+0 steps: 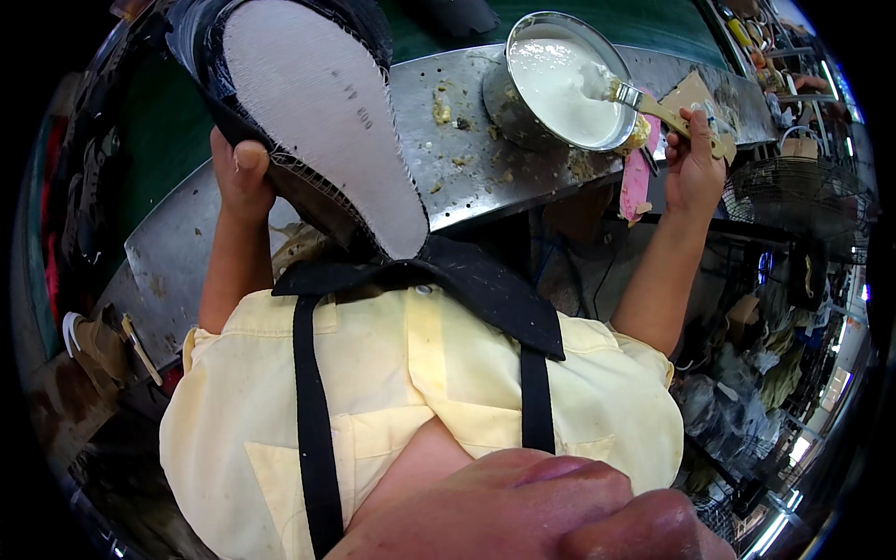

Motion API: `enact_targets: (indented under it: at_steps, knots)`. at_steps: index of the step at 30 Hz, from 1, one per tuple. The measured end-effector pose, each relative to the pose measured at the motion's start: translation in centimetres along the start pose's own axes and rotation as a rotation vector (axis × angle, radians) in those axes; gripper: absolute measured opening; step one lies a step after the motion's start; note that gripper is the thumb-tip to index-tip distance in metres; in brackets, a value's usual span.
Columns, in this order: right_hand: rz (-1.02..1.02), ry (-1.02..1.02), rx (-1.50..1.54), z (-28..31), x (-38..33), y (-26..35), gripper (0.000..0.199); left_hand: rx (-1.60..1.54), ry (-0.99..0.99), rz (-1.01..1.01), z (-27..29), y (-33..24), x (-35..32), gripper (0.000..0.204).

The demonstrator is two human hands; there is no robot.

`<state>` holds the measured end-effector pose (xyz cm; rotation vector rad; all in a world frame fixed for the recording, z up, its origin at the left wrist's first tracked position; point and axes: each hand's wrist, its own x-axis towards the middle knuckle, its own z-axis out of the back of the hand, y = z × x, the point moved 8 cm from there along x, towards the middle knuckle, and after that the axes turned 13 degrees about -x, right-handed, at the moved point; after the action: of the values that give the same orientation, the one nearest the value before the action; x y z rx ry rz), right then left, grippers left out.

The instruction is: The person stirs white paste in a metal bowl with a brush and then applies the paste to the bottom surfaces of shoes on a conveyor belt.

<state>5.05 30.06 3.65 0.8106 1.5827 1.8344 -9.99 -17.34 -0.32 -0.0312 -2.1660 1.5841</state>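
Observation:
My left hand (245, 179) grips the side of a black boot (322, 198), thumb along its edge. The boot is turned so its pale bottom (313, 103) faces up, with stitching around the rim and its narrow end close to my chest. My right hand (695, 168) is closed around the wooden handle of a flat brush (667, 114). The brush's bristle end rests in thick white liquid (565, 84) inside a round metal pot (510, 101), which stands on the bench to the right of the boot.
The metal bench (457, 191) carries dried yellowish lumps around the pot. A pink strip (636, 182) and a piece of cardboard (691, 98) lie beside the pot. A green surface (439, 39) runs behind the bench. At the right stands a fan cage (793, 191); crumpled plastic (733, 411) lies lower down.

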Motion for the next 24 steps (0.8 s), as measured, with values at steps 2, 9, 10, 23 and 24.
enact_targets:
  at_steps: [2, 9, 10, 23, 24]
  knots:
    - [-0.003, -0.005, 0.021, 0.1, -0.1, 0.1, 0.029, 0.018, -0.015, -0.030, 0.9, 0.5, -0.1, 0.097]
    - [-0.018, -0.011, 0.084, 2.2, 0.0, 0.6, 0.031, 0.023, 0.025, -0.044, 0.7, 0.3, -0.3, 0.095]
    - [-0.031, -0.012, 0.124, 2.5, 0.0, 0.6, 0.031, 0.030, 0.027, -0.053, 0.8, 0.3, -0.4, 0.094]
    - [0.244, -0.273, -0.170, 7.3, -2.4, 1.7, 0.035, -0.126, -0.044, -0.055, 2.8, 1.6, -0.7, 0.095]
    - [0.283, -0.285, -0.278, 7.1, -3.0, 1.7, 0.032, -0.056, -0.019, -0.058, 2.2, 1.3, -0.4, 0.096]
